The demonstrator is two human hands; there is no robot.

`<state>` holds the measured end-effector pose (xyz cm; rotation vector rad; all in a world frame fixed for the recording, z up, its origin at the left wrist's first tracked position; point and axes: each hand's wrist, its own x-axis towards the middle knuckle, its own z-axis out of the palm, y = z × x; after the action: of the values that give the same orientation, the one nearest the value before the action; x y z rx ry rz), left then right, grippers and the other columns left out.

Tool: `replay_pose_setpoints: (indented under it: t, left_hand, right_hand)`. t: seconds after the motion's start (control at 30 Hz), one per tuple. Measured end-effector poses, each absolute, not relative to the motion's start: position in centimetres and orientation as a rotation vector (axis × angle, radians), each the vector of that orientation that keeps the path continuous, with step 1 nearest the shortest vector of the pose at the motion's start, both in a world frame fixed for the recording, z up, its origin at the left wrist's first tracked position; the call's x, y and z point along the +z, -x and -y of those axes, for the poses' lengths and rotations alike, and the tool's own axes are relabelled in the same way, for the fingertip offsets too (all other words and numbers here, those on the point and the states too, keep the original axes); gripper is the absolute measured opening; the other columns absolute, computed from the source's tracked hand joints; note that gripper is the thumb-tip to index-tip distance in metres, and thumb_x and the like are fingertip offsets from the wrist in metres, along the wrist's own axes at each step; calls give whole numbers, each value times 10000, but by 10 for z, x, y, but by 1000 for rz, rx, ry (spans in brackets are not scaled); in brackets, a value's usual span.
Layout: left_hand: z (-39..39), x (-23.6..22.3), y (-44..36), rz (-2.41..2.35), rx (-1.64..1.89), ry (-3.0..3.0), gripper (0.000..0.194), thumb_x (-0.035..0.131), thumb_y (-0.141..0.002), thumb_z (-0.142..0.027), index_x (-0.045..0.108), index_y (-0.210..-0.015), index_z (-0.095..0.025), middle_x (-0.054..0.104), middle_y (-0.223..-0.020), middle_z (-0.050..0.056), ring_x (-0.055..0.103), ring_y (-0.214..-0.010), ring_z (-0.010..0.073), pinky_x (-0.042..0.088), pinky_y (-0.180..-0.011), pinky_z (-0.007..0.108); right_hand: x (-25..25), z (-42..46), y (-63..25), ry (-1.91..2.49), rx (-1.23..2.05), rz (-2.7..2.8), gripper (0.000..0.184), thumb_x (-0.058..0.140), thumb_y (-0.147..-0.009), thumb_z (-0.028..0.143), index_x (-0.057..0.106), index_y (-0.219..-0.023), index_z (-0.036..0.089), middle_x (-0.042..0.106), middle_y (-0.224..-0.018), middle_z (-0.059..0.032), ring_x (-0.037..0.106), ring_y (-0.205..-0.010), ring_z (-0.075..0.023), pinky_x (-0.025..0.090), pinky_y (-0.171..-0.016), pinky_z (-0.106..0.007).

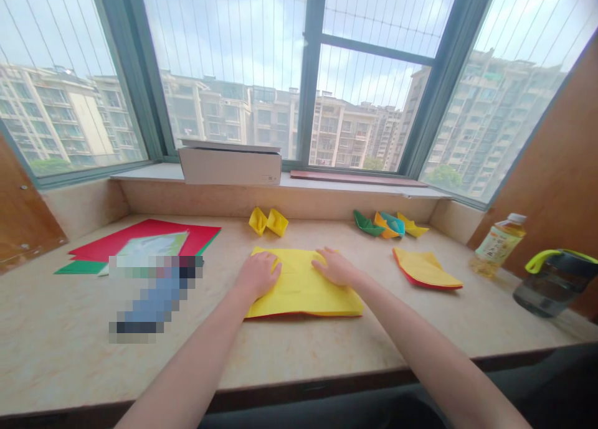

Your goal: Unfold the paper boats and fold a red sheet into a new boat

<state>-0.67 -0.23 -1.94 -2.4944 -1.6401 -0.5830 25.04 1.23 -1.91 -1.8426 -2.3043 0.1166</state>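
Note:
A yellow sheet of paper point(301, 289) lies on the countertop in front of me, with a red edge showing beneath its near side. My left hand point(259, 274) rests on its upper left part, fingers loosely bent and thumb apart. On the upper right part lies my right hand point(335, 267), its fingers stretched out across the paper. Neither hand lifts the sheet. Just behind it stand two yellow folded paper pieces point(268, 221). To the right is a smaller yellow and red stack of folded paper point(426, 269).
Folded paper boats point(369, 223) in green, orange, blue and yellow sit at the back right. A drink bottle point(498, 245) and a dark cup point(555, 286) stand far right. Red sheets point(112, 241) lie left, near a blurred-out object point(156, 298). A white box point(231, 166) occupies the sill.

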Motion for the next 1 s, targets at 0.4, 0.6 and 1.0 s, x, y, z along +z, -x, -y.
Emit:
replay_pose_setpoints:
  t: [0.4,0.6,1.0]
  left_hand:
    - [28,19,7,1451,-1022,2429,406,349,-993,-348,632,-752,-186,692,-784,87,636,-769,219,462,-746,348]
    - [33,27,8,1442,-1079,2363,430,355,-989,-349,588,-659,-203,642,-664,66,597,-669,201,440,-693,335]
    - [30,47,-5,1674,-1515,2435,350,456,-940,-415,713,-915,-178,750,-931,92,692,-904,239,501,-834,341]
  right_hand:
    - [-6,-92,-399,2288,-281,1969,417,427,-906,103,568,-1298,86,605,-1266,-242,504,-1261,-292,358,-1001,-411]
    - [-17,-106,-408,2321,-342,1837,321,435,-864,35,717,-993,118,638,-1145,-251,523,-1207,-344,320,-982,-478]
    - [34,-80,-331,1665,75,1564,397,287,-988,316,603,-1165,152,691,-1076,-148,642,-956,-239,465,-793,-311]
